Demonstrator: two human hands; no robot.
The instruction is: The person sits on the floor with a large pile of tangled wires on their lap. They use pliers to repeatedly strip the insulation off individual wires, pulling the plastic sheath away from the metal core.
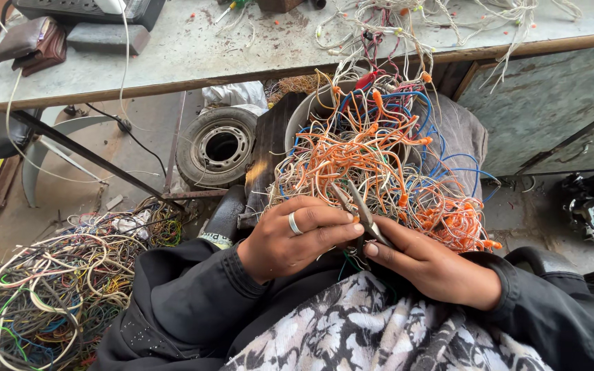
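The person's right hand [429,264] is closed around the handles of a pair of pliers [362,209], whose slim jaws point up and away from the palm into the edge of a tangled bundle of orange, white and blue wires [372,154] heaped on the lap and against a grey bucket [302,110]. The left hand [290,237], wearing 1 ring, is curled shut with thumb and fingertips pinching strands right beside the plier jaws, just ahead of the right thumb. Whether the jaws are actually biting a wire cannot be told; the tips are lost among the strands. To do this step well, my judgement is that the left hand should isolate 1 strand from the mass and hold it taut just in front of the jaws, so the tool closes on that strand alone and not on its neighbours. The pinch should stay close to the tool, yet with fingertips clear of the tips. The right hand should squeeze steadily rather than snatch, with the handles seated deep in the palm. A loop from the bundle above the grip could slip into the jaws, so the slack should be pushed away from the hands first. Below and left of the left elbow lies a separate pile of mixed wires [49,288] on the floor.
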